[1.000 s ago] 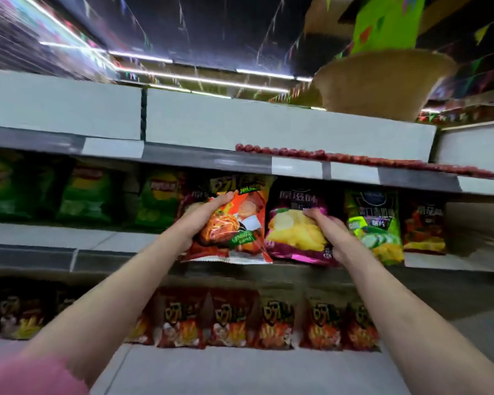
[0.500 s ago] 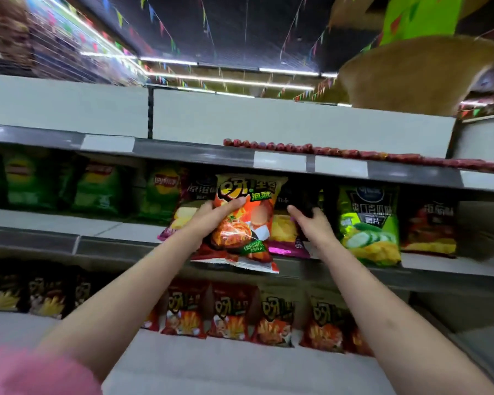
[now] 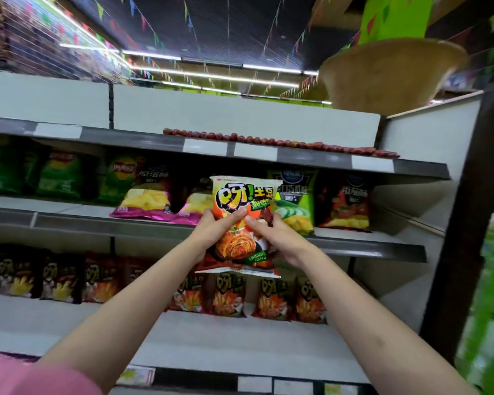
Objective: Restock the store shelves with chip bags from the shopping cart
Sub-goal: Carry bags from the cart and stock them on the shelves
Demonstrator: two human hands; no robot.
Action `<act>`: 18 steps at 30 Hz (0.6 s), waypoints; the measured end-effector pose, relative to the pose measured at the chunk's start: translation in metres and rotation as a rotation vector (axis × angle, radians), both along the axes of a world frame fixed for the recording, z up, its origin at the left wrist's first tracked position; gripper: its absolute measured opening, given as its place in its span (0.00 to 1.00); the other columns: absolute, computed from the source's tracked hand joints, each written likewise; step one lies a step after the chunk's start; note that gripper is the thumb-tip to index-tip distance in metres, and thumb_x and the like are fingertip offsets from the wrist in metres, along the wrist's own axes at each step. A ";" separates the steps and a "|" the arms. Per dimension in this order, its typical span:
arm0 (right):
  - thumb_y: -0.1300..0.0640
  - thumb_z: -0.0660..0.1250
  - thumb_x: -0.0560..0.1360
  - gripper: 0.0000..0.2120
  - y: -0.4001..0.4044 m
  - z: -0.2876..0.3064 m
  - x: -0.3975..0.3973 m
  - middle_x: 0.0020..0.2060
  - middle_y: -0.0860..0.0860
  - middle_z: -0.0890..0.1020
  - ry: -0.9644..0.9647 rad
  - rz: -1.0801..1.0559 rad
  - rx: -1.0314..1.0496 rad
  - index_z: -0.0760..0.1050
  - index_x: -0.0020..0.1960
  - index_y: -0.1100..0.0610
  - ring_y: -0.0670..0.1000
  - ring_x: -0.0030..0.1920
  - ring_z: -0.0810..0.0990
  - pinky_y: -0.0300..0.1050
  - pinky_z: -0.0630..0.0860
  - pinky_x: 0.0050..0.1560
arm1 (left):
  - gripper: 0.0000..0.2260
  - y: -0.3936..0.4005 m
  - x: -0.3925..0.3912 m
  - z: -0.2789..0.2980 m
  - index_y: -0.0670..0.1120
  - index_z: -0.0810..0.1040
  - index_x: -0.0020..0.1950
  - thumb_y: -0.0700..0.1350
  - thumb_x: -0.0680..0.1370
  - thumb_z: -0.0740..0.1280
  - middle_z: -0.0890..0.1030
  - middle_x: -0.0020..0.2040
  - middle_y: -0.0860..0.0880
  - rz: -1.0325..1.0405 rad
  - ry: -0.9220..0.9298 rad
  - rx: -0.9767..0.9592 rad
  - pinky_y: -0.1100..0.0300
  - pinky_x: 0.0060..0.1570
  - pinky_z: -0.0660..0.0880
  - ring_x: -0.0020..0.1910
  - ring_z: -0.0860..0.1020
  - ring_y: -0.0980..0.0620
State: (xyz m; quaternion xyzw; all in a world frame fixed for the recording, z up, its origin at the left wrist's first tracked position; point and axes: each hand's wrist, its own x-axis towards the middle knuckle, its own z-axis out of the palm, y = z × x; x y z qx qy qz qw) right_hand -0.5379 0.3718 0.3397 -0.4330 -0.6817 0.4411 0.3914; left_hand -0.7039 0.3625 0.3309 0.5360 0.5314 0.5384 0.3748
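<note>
at frame centre, left hand and right hand clamp fingers on the orange chip bag. it looks light, puffy, crushable; best held by its edges.

Grey metal shelving spans the view in tiers, each front edge carrying white price-label strips. At 12 o'clock, a dark ceiling carries fluorescent tube lights and strings of coloured pennants. At 2 o'clock stands a green column. At 3 o'clock runs a dark upright post.
</note>
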 end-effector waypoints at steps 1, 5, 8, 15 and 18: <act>0.40 0.70 0.70 0.39 -0.003 -0.002 0.011 0.64 0.51 0.75 0.009 -0.010 0.007 0.57 0.73 0.54 0.52 0.60 0.76 0.49 0.73 0.60 | 0.44 -0.004 0.012 -0.002 0.44 0.61 0.71 0.65 0.64 0.73 0.74 0.64 0.44 -0.004 0.002 0.003 0.48 0.61 0.74 0.59 0.77 0.44; 0.46 0.71 0.71 0.37 -0.019 -0.009 0.058 0.64 0.53 0.75 0.063 -0.053 0.033 0.57 0.72 0.53 0.53 0.61 0.77 0.49 0.74 0.62 | 0.45 -0.014 0.059 -0.006 0.43 0.59 0.73 0.64 0.65 0.72 0.73 0.66 0.44 -0.067 -0.005 0.011 0.52 0.57 0.75 0.60 0.76 0.45; 0.47 0.71 0.72 0.35 -0.029 -0.012 0.091 0.63 0.54 0.75 0.075 -0.084 0.036 0.58 0.71 0.54 0.53 0.60 0.77 0.51 0.74 0.63 | 0.42 -0.020 0.090 -0.007 0.45 0.60 0.72 0.62 0.67 0.73 0.74 0.65 0.46 -0.128 -0.030 0.004 0.56 0.51 0.75 0.58 0.76 0.47; 0.45 0.73 0.70 0.32 -0.037 -0.025 0.135 0.59 0.52 0.78 0.061 -0.115 0.037 0.63 0.67 0.52 0.52 0.58 0.79 0.53 0.75 0.61 | 0.54 -0.028 0.131 -0.019 0.50 0.62 0.73 0.70 0.52 0.77 0.77 0.63 0.48 -0.204 -0.043 0.010 0.48 0.60 0.75 0.58 0.79 0.48; 0.46 0.73 0.71 0.31 -0.037 -0.035 0.143 0.59 0.51 0.78 0.058 -0.121 0.032 0.63 0.67 0.52 0.52 0.57 0.79 0.52 0.75 0.62 | 0.54 -0.022 0.136 -0.029 0.50 0.65 0.71 0.72 0.51 0.76 0.78 0.63 0.48 -0.210 -0.009 -0.014 0.47 0.59 0.76 0.56 0.80 0.48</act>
